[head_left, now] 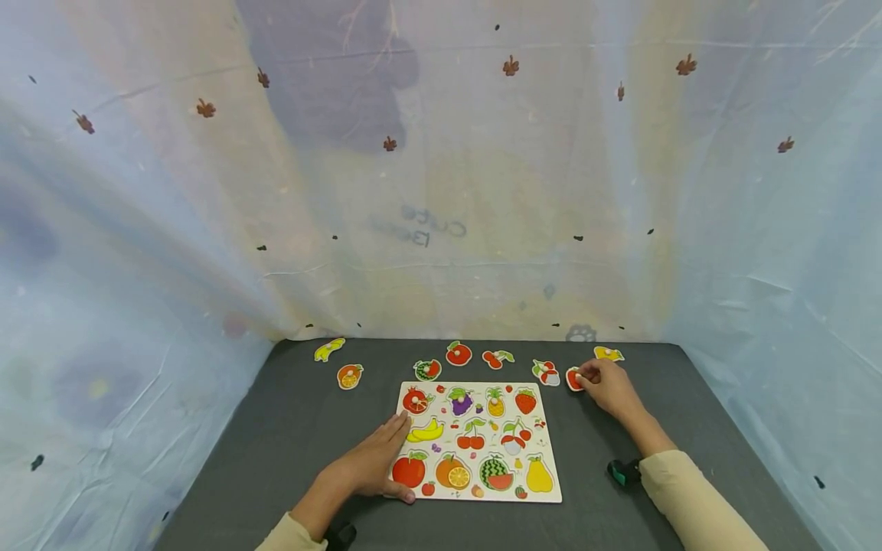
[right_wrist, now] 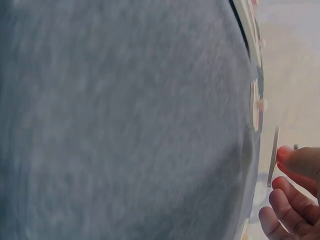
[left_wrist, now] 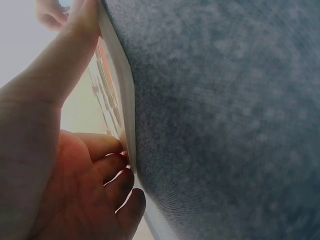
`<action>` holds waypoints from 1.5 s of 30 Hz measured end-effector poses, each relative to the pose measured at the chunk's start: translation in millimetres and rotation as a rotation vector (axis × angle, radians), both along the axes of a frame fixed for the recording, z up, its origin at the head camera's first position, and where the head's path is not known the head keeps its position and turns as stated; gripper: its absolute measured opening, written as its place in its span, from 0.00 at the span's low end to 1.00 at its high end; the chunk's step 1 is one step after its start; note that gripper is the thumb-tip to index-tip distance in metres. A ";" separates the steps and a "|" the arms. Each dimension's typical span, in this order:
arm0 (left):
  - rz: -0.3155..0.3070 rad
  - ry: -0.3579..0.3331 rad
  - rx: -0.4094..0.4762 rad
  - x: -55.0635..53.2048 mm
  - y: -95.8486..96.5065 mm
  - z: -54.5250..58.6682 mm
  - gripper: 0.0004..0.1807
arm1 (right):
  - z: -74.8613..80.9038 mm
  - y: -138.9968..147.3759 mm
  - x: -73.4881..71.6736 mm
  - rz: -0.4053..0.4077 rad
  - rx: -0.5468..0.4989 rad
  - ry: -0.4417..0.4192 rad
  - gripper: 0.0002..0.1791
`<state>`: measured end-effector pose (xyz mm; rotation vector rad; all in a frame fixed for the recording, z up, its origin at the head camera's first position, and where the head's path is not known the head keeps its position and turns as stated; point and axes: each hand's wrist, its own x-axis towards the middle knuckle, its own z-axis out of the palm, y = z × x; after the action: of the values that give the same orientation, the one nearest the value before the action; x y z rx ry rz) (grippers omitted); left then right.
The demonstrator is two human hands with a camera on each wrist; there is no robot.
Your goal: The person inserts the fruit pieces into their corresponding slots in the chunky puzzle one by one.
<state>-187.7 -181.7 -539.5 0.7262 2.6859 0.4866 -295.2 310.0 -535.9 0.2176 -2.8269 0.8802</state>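
Note:
In the head view, a white fruit puzzle board [head_left: 482, 496] lies on the dark table. My left hand [head_left: 375, 459] rests along its left edge, the thumb at the near corner and the fingers touching the side. The left wrist view shows those fingers [left_wrist: 117, 185] against the board's rim. To the right of the board's far corner, my right hand [head_left: 609, 386] pinches a red fruit puzzle piece [head_left: 572, 379] by its knob. Seen edge-on in the right wrist view, this piece [right_wrist: 273, 157] is off the table. Its picture is partly hidden by the fingers.
Loose pieces lie beyond the board: bananas [head_left: 329, 350], an orange [head_left: 349, 376], a watermelon [head_left: 427, 370], an apple [head_left: 458, 353], cherries [head_left: 498, 359], a red-and-white piece [head_left: 546, 373] and a yellow piece [head_left: 609, 353]. A printed curtain [head_left: 482, 291] stands behind the table.

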 end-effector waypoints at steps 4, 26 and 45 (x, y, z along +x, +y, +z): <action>0.003 -0.002 -0.001 1.2 1.4 3.4 0.74 | 1.3 -7.9 2.3 0.014 -0.006 0.015 0.08; 0.008 -0.012 0.004 4.5 1.4 7.0 0.73 | 5.0 -44.1 12.6 0.118 -0.004 0.072 0.05; 0.008 0.003 0.000 3.2 1.0 3.2 0.74 | 6.5 -69.7 17.4 0.193 -0.007 0.013 0.04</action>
<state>-184.5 -180.7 -536.4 0.7173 2.6925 0.4882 -277.8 240.3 -529.4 0.5011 -2.8255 0.9212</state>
